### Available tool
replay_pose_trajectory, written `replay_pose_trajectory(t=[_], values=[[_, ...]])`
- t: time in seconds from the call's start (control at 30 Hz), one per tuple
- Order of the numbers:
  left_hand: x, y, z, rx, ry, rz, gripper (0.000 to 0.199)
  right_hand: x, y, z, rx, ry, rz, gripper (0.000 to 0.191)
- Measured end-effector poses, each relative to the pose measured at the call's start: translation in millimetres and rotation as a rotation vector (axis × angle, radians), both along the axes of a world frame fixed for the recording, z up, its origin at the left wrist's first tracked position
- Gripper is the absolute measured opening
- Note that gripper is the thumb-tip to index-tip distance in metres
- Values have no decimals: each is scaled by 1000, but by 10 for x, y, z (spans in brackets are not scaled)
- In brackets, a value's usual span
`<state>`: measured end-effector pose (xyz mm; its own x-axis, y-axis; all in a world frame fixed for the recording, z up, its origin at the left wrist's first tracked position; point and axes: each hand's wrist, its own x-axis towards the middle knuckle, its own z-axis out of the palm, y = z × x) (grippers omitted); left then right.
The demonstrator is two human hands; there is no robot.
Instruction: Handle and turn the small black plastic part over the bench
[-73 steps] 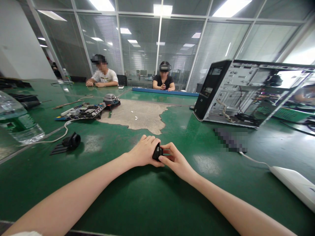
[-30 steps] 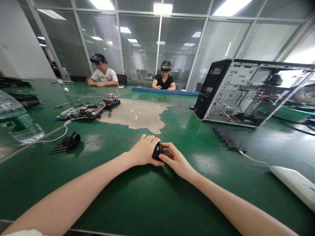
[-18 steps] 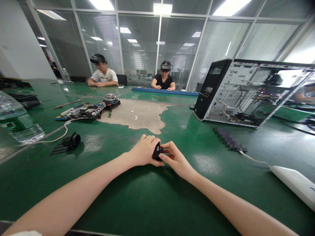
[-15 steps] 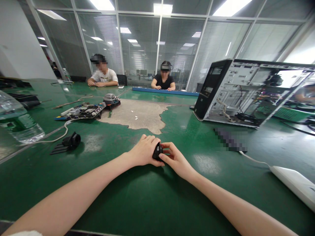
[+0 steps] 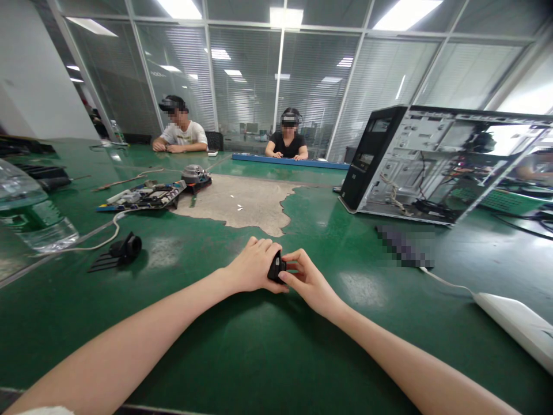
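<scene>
My left hand (image 5: 256, 266) is wrapped over a small black device (image 5: 275, 268) just above the green table, its fingers closed around the back and top. From the other side, the thumb and fingertips of my right hand (image 5: 309, 282) pinch the device's right end. Part of its black casing shows between the two hands, with a small pale spot on it. My fingers cover the rest, so its exact kind cannot be made out.
A black ring-shaped part with prongs (image 5: 125, 249) lies to the left, near a water bottle (image 5: 37, 216). Behind it sits a circuit board (image 5: 144, 196). An opened computer case (image 5: 375, 161) stands right, beyond a white power strip (image 5: 514, 317). Two people sit across the table (image 5: 207, 351).
</scene>
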<state>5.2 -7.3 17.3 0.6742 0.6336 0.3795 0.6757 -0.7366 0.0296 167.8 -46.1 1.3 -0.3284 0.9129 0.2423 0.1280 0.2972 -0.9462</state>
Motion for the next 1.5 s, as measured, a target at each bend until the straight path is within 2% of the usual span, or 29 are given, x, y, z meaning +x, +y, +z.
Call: replay_pose_trajectory(t=[0.13,0.27,0.5,0.7,0.87,1.07,1.27,1.5], values=[[-4,-2,-5,7,-2,1,68,13,3,1,-14,-49,-17,26],[-9,-3,-7,10,2,-5,67,21,-12,-14,9,-28,24,28],[-7,-5,-4,9,-8,2,68,3,-19,2,32,-5,0,18],[-2,-8,-2,16,-4,2,64,12,2,2,-13,-51,-18,31],[-14,-3,-6,15,6,-5,65,17,3,-23,15,-11,29,29],[-3,-1,-11,10,-6,2,68,5,-6,-7,25,31,16,18],[-6,-6,-3,0,-9,2,66,16,0,4,-13,-36,-9,29],[-9,-12,13,-11,7,-2,64,14,-22,-2,26,-2,34,25]])
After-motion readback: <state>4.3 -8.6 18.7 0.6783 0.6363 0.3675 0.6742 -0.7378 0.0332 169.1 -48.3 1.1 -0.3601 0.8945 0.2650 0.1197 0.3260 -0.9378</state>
